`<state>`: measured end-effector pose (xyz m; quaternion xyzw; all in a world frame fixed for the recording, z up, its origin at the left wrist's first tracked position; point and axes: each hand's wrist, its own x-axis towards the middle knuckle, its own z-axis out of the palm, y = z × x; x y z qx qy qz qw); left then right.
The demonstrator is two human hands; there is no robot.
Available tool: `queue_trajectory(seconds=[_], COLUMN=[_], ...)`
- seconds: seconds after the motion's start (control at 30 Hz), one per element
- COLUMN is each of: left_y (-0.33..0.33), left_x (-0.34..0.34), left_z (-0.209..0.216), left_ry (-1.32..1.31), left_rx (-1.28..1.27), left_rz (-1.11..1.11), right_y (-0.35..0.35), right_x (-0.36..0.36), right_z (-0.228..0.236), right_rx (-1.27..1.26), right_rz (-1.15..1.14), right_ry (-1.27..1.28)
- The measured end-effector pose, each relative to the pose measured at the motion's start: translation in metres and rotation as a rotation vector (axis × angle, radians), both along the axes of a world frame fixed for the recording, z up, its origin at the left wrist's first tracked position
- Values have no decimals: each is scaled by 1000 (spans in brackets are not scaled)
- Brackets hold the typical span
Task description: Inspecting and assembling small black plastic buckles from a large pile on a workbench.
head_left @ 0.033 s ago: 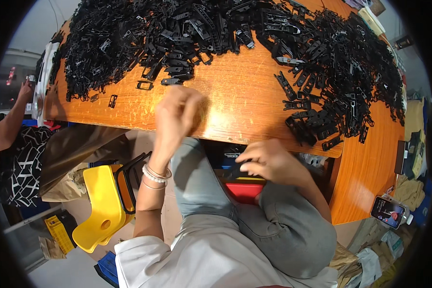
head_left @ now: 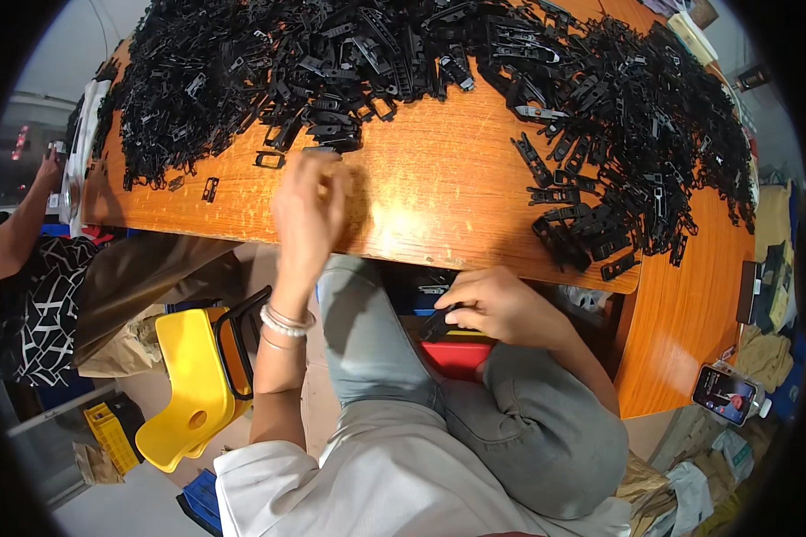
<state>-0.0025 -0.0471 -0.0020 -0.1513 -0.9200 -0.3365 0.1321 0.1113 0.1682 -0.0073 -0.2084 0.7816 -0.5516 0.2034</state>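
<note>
Where the orange table [head_left: 439, 192] meets the person's lap, we find the two hands working apart. The left hand [head_left: 306, 210] is raised over the near part of the tabletop, fingers loosely curled; we cannot tell whether it holds anything. The pile [head_left: 403, 54] of black plastic clips lies just beyond it, on the far side, its nearest clips almost at the fingertips, and one loose clip [head_left: 270, 160] lies slightly left, long axis running left to right. The left hand is far nearer to the pile. The right hand [head_left: 501, 309] sits below the table edge, closed on a black part [head_left: 439, 324] above a red bin [head_left: 457, 353]. A yellow chair [head_left: 188, 385] stands at left.
</note>
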Motion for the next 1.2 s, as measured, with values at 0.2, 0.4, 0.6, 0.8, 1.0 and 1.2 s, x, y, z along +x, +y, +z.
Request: queue_trajectory(seconds=[0.2,0.4,0.6,0.8,1.0,1.2], left_y=[-29,-17,13,41,69,84], left_x=[-27,-14,6,13,18,17], left_z=[-18,-22,-20,-22,-21,-19], left_ry=[-62,-181,-497,-477,-714,-1096], left_rx=[-177,32,528,632,968,1324], left_rz=[106,4,-211,-327,-391,-741], right_y=[-9,34,106,117,121,75], right_x=[-1,-12,-37,-40,-43,-34], right_z=[-9,9,16,14,14,33], right_rx=[-3,122,849,1204,1029,389], right_rz=[-144,-701,-1026,-958,-986,-871], right_ry=[120,223,639,607,908,672])
